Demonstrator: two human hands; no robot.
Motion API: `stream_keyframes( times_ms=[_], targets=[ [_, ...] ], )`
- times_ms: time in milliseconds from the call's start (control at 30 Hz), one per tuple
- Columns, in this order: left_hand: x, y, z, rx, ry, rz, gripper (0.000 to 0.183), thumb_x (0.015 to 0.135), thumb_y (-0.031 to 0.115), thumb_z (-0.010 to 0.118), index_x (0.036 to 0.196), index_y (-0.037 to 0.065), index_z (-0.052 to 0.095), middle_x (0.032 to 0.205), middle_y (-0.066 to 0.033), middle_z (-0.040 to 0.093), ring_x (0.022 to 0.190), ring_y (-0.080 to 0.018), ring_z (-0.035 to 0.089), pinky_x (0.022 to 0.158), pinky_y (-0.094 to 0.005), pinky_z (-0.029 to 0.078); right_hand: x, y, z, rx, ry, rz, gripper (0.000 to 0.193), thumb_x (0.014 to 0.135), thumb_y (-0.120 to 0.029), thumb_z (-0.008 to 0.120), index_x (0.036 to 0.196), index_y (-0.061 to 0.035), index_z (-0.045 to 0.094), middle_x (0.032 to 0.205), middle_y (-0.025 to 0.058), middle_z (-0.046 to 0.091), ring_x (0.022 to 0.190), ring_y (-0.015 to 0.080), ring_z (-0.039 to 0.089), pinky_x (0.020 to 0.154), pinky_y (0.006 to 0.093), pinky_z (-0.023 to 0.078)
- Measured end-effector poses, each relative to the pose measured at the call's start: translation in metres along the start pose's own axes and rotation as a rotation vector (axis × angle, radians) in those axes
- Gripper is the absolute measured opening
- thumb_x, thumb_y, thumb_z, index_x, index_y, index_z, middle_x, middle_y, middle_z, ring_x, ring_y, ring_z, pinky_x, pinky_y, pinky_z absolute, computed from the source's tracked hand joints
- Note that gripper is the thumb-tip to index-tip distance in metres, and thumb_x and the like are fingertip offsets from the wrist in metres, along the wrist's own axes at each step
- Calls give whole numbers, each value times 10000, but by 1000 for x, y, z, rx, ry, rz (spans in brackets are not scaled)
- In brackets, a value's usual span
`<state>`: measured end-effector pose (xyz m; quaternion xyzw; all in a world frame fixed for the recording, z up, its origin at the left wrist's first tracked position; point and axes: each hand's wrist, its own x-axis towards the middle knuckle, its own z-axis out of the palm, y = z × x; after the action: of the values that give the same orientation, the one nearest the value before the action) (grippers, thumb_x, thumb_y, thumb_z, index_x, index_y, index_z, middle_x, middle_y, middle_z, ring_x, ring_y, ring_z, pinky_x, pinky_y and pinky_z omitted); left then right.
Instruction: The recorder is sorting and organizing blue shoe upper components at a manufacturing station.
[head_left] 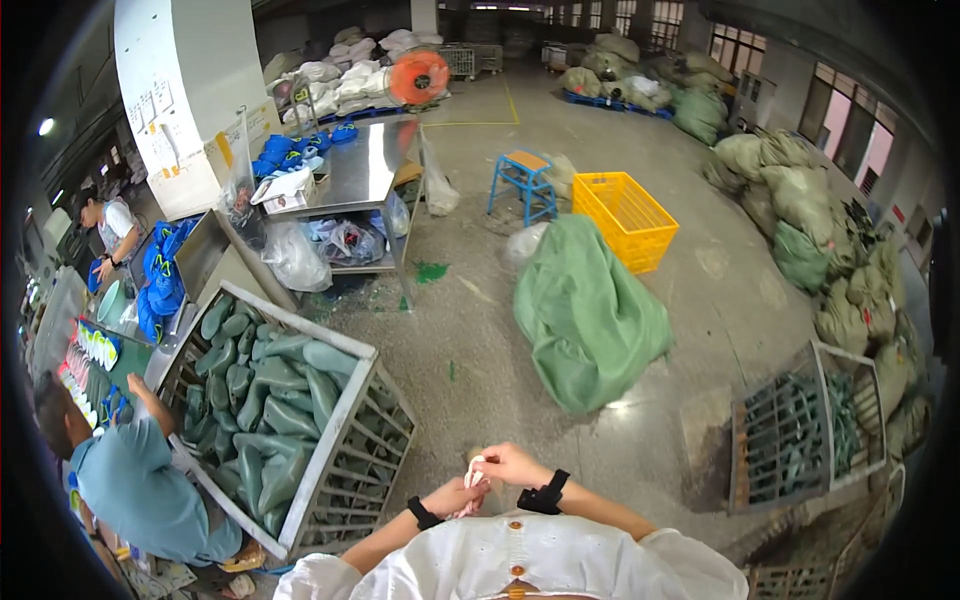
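Close in front of my white shirt, my left hand (456,497) and my right hand (507,464) come together. Between them is a small, pale, looped strip (476,473), whitish and slightly pink; its exact kind is too small to make out. The fingers of both hands are closed on it. A dark band circles each wrist. To the left of my hands stands a grey metal cage bin (372,405), piled with green shoe lasts (285,375). Neither hand touches the bin.
Ahead lies a large green sack (590,315), with a yellow plastic crate (640,225) and a blue stool (525,185) behind. A metal table (365,165) stands ahead left. Two people (150,480) work at the left. Another cage bin (790,430) and stacked sacks (800,205) line the right.
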<state>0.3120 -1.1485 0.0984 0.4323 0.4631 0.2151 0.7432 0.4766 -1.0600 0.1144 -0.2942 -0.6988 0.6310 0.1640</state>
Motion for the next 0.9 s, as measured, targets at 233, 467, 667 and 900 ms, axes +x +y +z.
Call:
stream_keyframes(
  times_ms=[233, 467, 667, 900],
  targets=[
    [132, 69, -90, -365, 221, 159, 245, 913, 244, 430, 876, 28, 539, 772, -13, 537, 679, -73, 515, 594, -207, 423, 112, 41, -118, -258, 86, 179, 306, 791, -312, 581, 790, -6, 598, 646, 69, 582, 607, 131, 543, 555, 284, 426],
    [238, 170, -144, -528, 466, 67, 214, 835, 264, 520, 876, 55, 544, 719, -28, 515, 378, -89, 393, 349, -257, 381, 159, 75, -195, 120, 81, 393, 324, 843, -327, 516, 794, -16, 593, 670, 41, 589, 610, 119, 556, 542, 259, 429],
    [292, 115, -199, -489, 607, 33, 378, 872, 402, 443, 1085, 98, 516, 897, -74, 517, 467, -209, 534, 323, -291, 393, 137, 225, -295, -469, -51, 566, 281, 826, -268, 464, 959, -77, 620, 956, 153, 597, 923, 272, 552, 767, 394, 440],
    [286, 37, -161, -228, 976, -498, 422, 845, 429, 463, 917, 17, 521, 568, -107, 535, 343, -163, 435, 304, -292, 339, 126, 327, -493, -744, 139, 1202, 423, 744, -281, 542, 1161, -350, 527, 1424, 168, 90, 1245, 418, 219, 981, 427, 293]
  ],
)
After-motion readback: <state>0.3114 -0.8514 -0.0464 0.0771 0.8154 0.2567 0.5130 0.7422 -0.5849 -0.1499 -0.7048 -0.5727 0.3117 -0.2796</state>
